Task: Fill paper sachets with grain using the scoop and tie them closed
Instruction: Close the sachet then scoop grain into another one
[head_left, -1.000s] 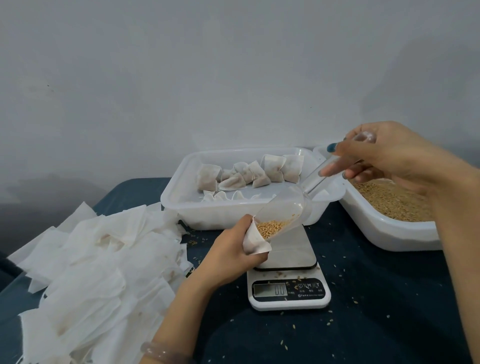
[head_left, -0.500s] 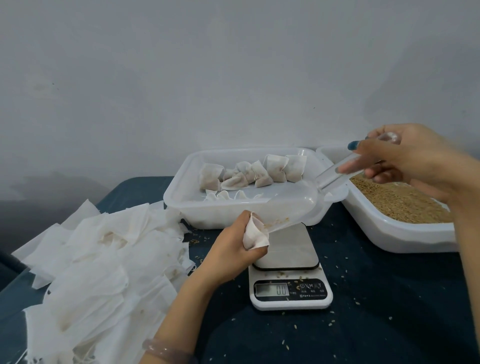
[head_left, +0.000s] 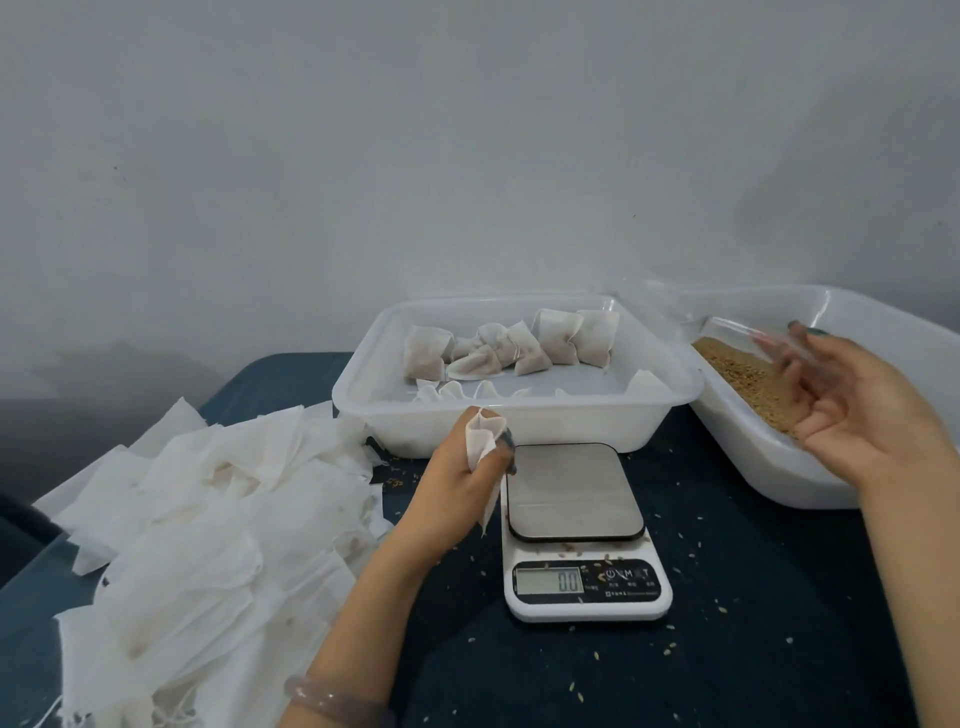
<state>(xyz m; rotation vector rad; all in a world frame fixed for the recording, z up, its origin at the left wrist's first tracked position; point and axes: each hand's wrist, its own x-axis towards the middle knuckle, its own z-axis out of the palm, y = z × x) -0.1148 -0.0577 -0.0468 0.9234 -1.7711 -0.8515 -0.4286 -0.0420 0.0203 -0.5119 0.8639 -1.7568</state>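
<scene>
My left hand (head_left: 452, 499) grips a filled white paper sachet (head_left: 479, 441) by its gathered top, just left of the scale (head_left: 571, 488). My right hand (head_left: 878, 426) is blurred over the white tray (head_left: 779, 467) of brown grain (head_left: 748, 374), palm towards me. Its fingertips pinch the handle of the clear plastic scoop (head_left: 737, 335), which hangs above the grain and looks empty.
A white tray (head_left: 519, 431) behind the scale holds several tied sachets (head_left: 519, 348). A heap of empty paper sachets (head_left: 208, 519) covers the left of the dark blue table. The scale display (head_left: 548, 580) reads zero. Loose grains lie scattered around the scale.
The scoop tipped its grain into the sachet, then my right hand drew it back to the right over the grain tray. My left hand closed the sachet top and stayed in place.
</scene>
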